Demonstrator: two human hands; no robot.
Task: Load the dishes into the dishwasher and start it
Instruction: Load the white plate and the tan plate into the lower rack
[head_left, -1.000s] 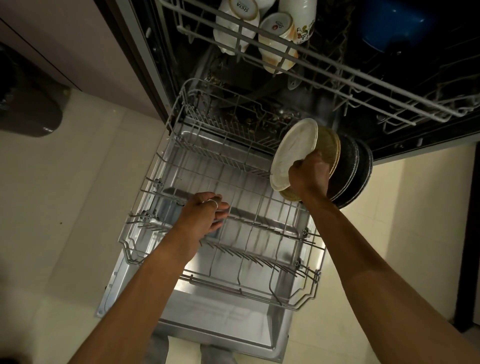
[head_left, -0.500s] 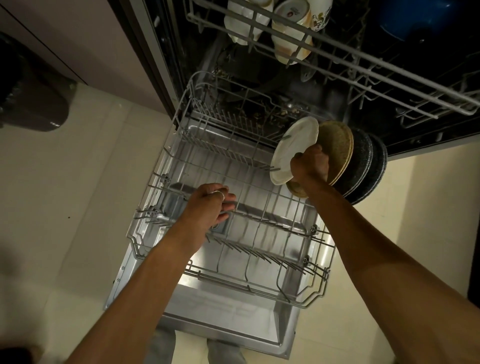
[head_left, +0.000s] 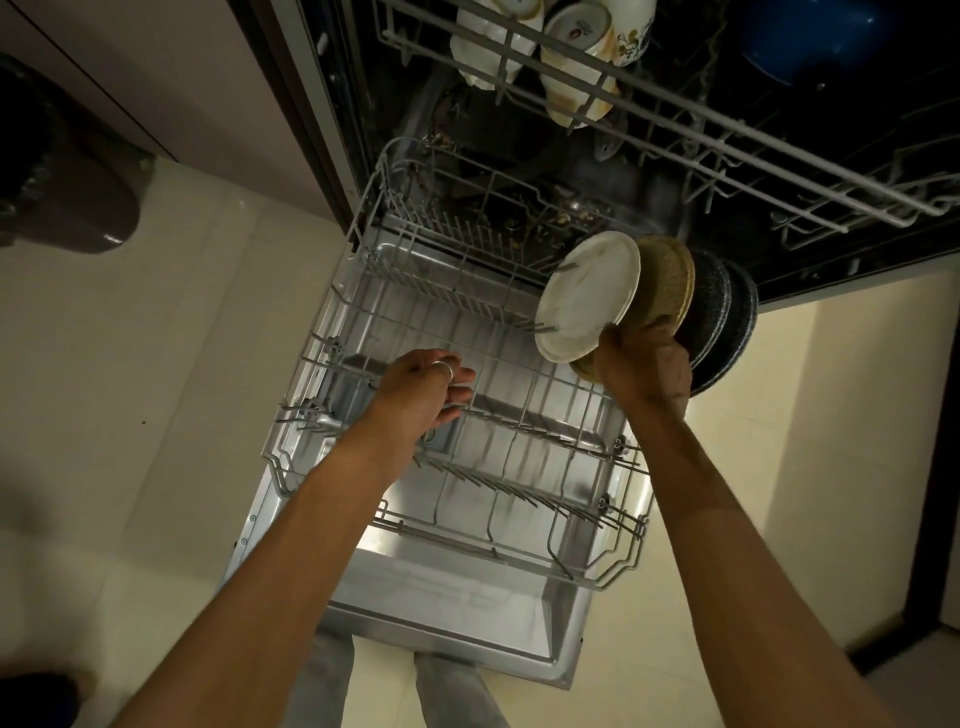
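Over the right side of the lower rack, the right hand grips a stack of plates by its lower edge. The left hand, loosely curled and empty, hovers mid-rack.

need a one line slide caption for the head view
Right hand holds a stack of plates at the lower rack; left hand hovers at its wires.

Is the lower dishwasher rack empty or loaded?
Empty: the grey wire lower rack holds no dishes; the right hand grips the stacked round plates.
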